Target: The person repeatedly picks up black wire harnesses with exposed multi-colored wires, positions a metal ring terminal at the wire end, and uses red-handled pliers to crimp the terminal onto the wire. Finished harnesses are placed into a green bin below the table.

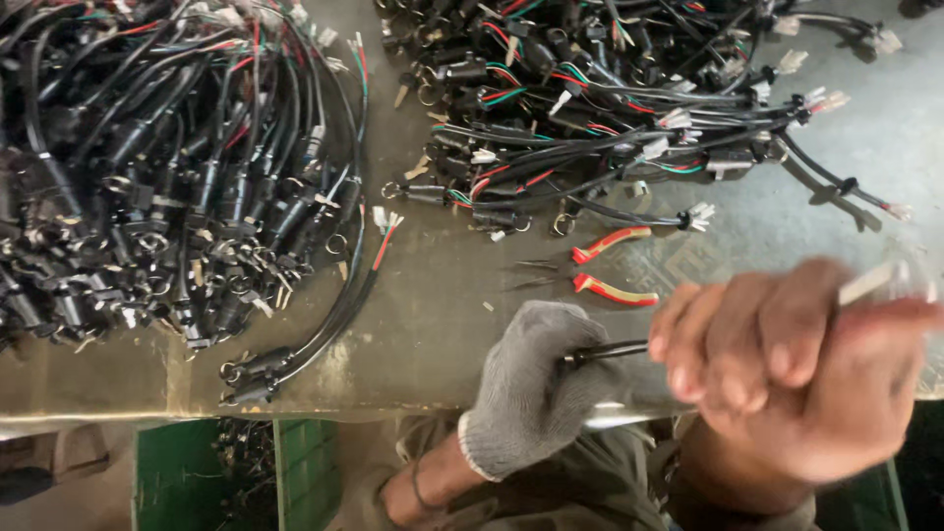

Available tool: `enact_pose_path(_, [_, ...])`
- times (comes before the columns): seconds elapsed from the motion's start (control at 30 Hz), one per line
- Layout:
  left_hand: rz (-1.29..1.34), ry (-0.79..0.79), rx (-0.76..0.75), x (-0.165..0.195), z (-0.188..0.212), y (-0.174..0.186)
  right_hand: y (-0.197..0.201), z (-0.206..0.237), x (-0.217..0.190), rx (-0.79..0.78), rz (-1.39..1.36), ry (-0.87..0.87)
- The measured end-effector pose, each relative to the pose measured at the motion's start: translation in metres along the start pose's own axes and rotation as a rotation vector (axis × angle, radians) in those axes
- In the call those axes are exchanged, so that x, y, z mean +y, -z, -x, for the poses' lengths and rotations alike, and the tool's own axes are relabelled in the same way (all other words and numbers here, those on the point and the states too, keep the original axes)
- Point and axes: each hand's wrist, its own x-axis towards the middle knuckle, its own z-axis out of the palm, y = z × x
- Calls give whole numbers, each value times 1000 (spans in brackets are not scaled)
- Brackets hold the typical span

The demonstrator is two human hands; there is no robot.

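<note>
Head cam: both my hands clamped on one black cable, at table's near edge.

My left hand (531, 388), in a grey knit glove, is fisted round the black cable (610, 351); fingers together, cable pokes out the thumb side twd my right hand (796, 369). Right is bare, blurred, fingers curled tight on the cable's other end; a pale, see-through bit sticks out past the knuckles, too blurred to tell what. Cable looks thin, glossy, short betw. the fists. Red-handled pliers (610, 265) lie just beyond my hands. Piles of black harnesses w/ red/green wires sit far left (147, 167) and far right (610, 108). Green bin (197, 472) under table holds more black cables.
</note>
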Motion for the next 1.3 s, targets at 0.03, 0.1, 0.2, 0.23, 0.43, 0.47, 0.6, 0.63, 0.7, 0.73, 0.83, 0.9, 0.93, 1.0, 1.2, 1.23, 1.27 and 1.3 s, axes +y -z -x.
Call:
enact_pose_path(0.03, [-157, -138, -74, -2, -3, 8, 5, 4, 0, 58, 7, 1])
enact_pose_path(0.1, [-236, -221, -201, -9, -3, 18, 14, 4, 0, 145, 0, -6])
enact_pose_path(0.2, [211, 92, -349, -23, 3, 24, 24, -27, 5, 285, 52, 53])
enact_pose_path(0.23, [522, 316, -399, -26, 6, 24, 25, -43, 9, 350, 89, 82])
enact_pose_path(0.43, [1002, 648, -74, -32, 0, 28, 6, -66, 67, 224, 409, -201])
enact_pose_path(0.47, [1125, 687, 54, -32, -4, 30, 1, -43, 77, 109, 567, -293])
enact_pose_path(0.6, [506, 428, 148, -35, -9, 29, 4, 29, 121, 14, 1174, 28])
enact_pose_path(0.63, [433, 424, 176, -37, -7, 26, 9, 36, 134, 109, 1252, 69])
enact_pose_path(0.7, [374, 401, 214, -40, -1, 21, 24, 42, 147, 188, 1178, 107])
enact_pose_path(0.73, [394, 404, 234, -42, 3, 18, 31, 44, 149, 162, 1030, 83])
enact_pose_path(0.83, [467, 371, 167, -45, 11, 20, 47, 51, 141, 96, 739, -125])
enact_pose_path(0.9, [507, 350, 91, -46, 11, 27, 53, 56, 134, 61, 584, -254])
enact_pose_path(0.93, [520, 346, 57, -45, 9, 31, 54, 58, 131, 44, 502, -290])
enact_pose_path(1.0, [494, 329, 30, -43, 5, 39, 55, 59, 127, 7, 480, -305])
enact_pose_path(1.2, [0, 271, 36, -30, -2, 42, 44, 43, 119, -100, 835, -183])
enact_pose_path(1.23, [14, 198, 43, -30, -2, 40, 41, 40, 117, -109, 899, -161])
enact_pose_path(1.27, [29, 124, 50, -29, -3, 38, 38, 37, 114, -119, 963, -138])
enact_pose_path(1.3, [-33, 120, 19, -29, -4, 38, 35, 36, 112, -129, 974, -107])
